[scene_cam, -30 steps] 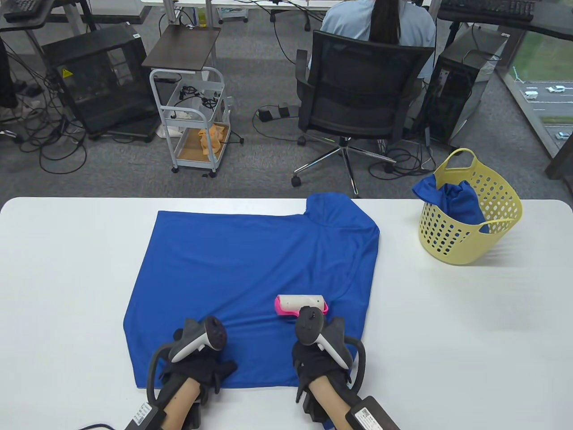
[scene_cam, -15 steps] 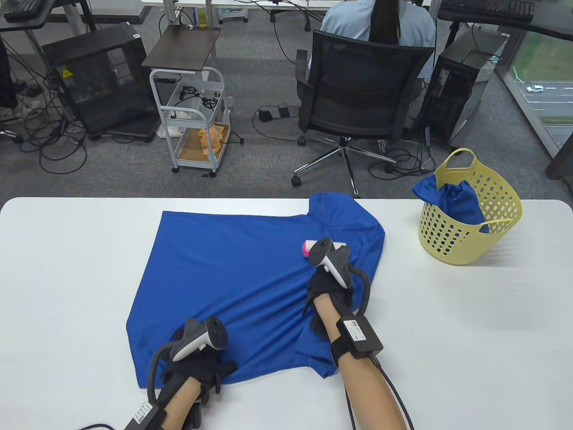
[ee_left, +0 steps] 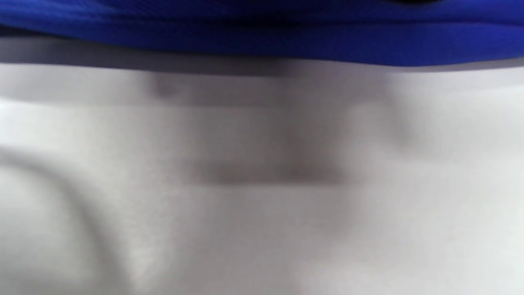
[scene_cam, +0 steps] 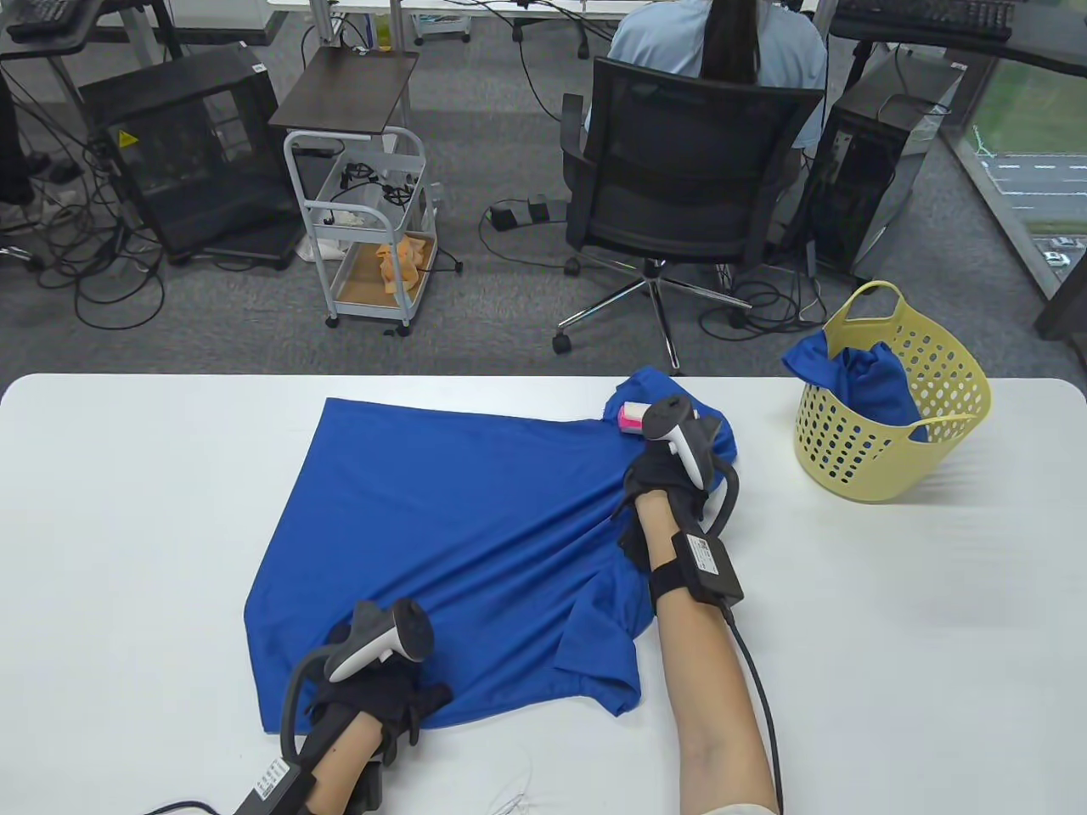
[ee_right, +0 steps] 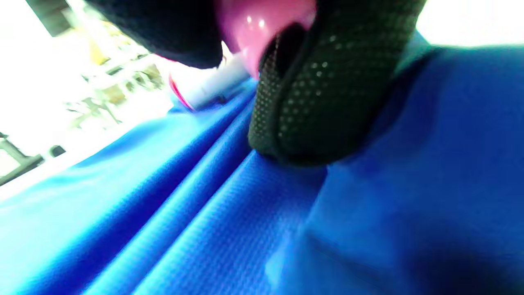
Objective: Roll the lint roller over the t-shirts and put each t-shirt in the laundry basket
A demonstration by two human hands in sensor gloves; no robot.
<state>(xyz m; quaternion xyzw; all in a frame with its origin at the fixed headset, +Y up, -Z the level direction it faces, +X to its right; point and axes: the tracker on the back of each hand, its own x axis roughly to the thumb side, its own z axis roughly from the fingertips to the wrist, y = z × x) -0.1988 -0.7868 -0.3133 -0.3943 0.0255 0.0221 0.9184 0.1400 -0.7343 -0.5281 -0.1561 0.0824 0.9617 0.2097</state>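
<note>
Both hands in black knit gloves; right hand (scene_cam: pixel 667 492) glove has dotted grip texture per wrist view. Grey/white tracker w/ black head strapped on back of left hand (scene_cam: pixel 374 705), same on right. Black box w/ white label on each wrist strap; black cables trail off. Forearms bare.

Two t-shirts (scene_cam: pixel 442 518); one lint roller (scene_cam: pixel 631 416); one laundry basket (scene_cam: pixel 892 458).

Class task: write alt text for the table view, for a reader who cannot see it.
A gloved right hand holds a pink-and-white lint roller at the far corner of a rumpled blue t-shirt on a white table. The left hand presses the shirt's near edge. A yellow laundry basket at far right holds blue cloth.
</note>
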